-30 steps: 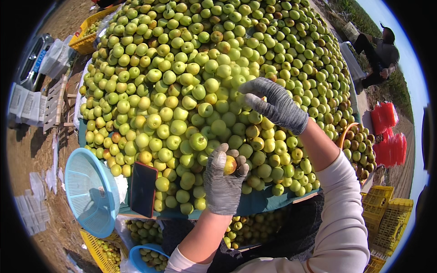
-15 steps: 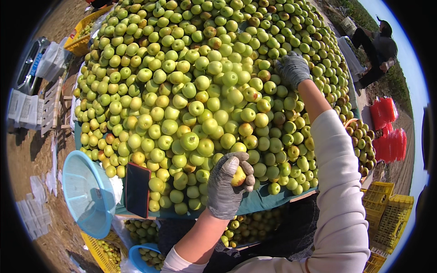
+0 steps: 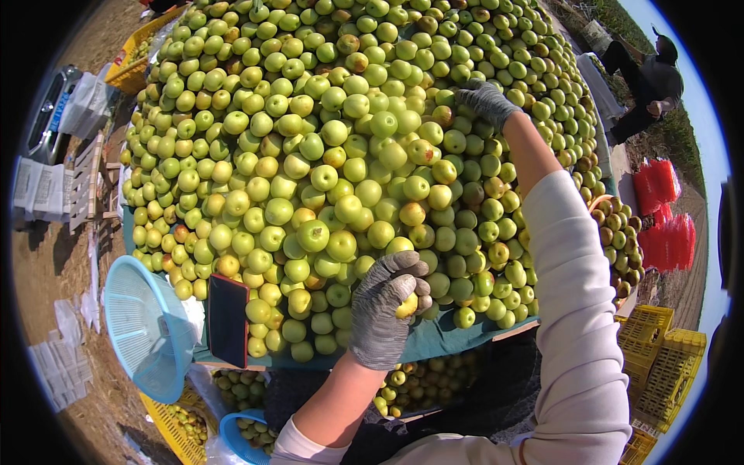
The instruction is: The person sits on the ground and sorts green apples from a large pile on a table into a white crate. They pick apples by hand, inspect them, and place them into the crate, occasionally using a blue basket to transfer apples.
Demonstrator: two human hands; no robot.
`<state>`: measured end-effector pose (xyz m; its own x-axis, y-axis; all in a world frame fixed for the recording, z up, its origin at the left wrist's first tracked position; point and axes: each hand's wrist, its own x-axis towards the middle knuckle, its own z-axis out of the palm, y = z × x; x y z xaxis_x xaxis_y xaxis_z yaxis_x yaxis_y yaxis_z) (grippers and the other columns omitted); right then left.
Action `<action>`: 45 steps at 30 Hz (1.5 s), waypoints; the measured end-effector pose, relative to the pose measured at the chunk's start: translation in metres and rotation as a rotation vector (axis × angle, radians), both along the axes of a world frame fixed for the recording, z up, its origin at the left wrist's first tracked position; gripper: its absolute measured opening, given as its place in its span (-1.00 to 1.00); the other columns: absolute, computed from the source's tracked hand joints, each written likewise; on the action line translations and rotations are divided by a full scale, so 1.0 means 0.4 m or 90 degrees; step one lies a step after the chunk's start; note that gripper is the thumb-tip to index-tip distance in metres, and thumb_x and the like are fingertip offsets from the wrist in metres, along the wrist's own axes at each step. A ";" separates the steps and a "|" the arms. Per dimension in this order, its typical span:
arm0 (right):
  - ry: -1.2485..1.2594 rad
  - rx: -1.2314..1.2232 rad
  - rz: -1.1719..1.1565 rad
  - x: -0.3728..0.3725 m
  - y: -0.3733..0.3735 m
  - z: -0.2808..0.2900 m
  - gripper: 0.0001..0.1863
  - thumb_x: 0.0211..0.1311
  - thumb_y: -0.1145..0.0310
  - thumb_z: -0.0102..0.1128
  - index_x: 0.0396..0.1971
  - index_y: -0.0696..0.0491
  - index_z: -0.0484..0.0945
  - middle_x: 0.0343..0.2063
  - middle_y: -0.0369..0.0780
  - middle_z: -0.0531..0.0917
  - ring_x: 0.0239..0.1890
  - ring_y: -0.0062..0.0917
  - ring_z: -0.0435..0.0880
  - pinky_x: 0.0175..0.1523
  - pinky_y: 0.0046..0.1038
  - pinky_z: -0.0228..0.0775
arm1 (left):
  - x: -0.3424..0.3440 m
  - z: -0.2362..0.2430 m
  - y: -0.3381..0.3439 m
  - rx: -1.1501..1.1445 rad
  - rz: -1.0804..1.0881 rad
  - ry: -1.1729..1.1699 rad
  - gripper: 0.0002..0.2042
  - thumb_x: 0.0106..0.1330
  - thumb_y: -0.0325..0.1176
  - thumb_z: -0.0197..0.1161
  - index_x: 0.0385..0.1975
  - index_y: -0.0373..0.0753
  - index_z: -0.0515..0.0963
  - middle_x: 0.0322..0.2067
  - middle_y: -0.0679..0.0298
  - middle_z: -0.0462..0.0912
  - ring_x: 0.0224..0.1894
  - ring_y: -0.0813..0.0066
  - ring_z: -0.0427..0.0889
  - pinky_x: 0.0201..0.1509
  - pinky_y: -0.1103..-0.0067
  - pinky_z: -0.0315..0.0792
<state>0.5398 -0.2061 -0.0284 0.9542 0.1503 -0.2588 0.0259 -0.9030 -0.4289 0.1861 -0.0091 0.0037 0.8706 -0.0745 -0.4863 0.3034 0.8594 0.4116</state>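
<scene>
A big heap of small green and yellowish fruits (image 3: pixel 341 147) lies on a green cloth (image 3: pixel 434 341) over a table. My left hand (image 3: pixel 385 308), in a grey knit glove, is closed around a yellow fruit (image 3: pixel 408 305) near the heap's front edge. My right hand (image 3: pixel 486 101), also gloved, reaches far out over the pile and rests on the fruits at the upper right, fingers curled down among them; whether it grips one is hidden.
A light blue plastic basket (image 3: pixel 143 325) and a dark phone (image 3: pixel 228 319) sit at the front left edge. Yellow crates (image 3: pixel 655 341) stand at right, red crates (image 3: pixel 659 209) beyond. A blue basket of fruit (image 3: pixel 244 430) is below. Another person (image 3: pixel 651 85) crouches at upper right.
My right arm has stretched farther away across the pile toward the upper right. My left hand stays near the front edge, still holding the yellow fruit.
</scene>
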 end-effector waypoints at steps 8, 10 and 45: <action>0.190 0.115 0.011 0.051 0.013 -0.003 -0.49 0.20 -0.01 0.15 0.00 0.05 0.56 -0.13 -0.24 0.64 -0.11 -0.55 0.56 0.06 -0.46 0.40 | 0.010 0.001 0.009 0.049 -0.025 -0.002 -0.72 0.23 -0.43 0.16 -0.06 -0.30 0.47 -0.21 0.25 0.57 -0.28 0.55 0.58 -0.19 0.59 0.54; 0.175 0.112 0.031 0.048 0.003 0.008 -0.49 0.19 0.00 0.18 -0.02 0.09 0.57 -0.13 -0.26 0.65 -0.10 -0.58 0.56 0.07 -0.50 0.39 | 0.013 -0.001 0.011 0.051 -0.027 -0.005 -0.73 0.24 -0.44 0.15 -0.06 -0.30 0.47 -0.20 0.25 0.58 -0.28 0.55 0.58 -0.18 0.59 0.54; -0.336 -0.431 -0.086 -0.040 -0.195 0.034 -0.66 0.06 0.32 0.13 -0.10 -0.03 0.61 -0.12 -0.10 0.63 0.01 -0.20 0.56 0.13 -0.25 0.39 | 0.031 0.010 0.036 -0.104 -0.038 -0.105 -0.59 0.26 0.04 0.17 -0.24 -0.24 0.43 -0.52 0.28 0.49 -0.55 0.46 0.53 -0.53 0.56 0.45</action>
<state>0.5240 -0.2840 -0.0147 0.9734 0.0006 0.2292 -0.0560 -0.9691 0.2401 0.1983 0.0054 0.0076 0.9291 -0.1947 -0.3144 0.2961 0.9010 0.3170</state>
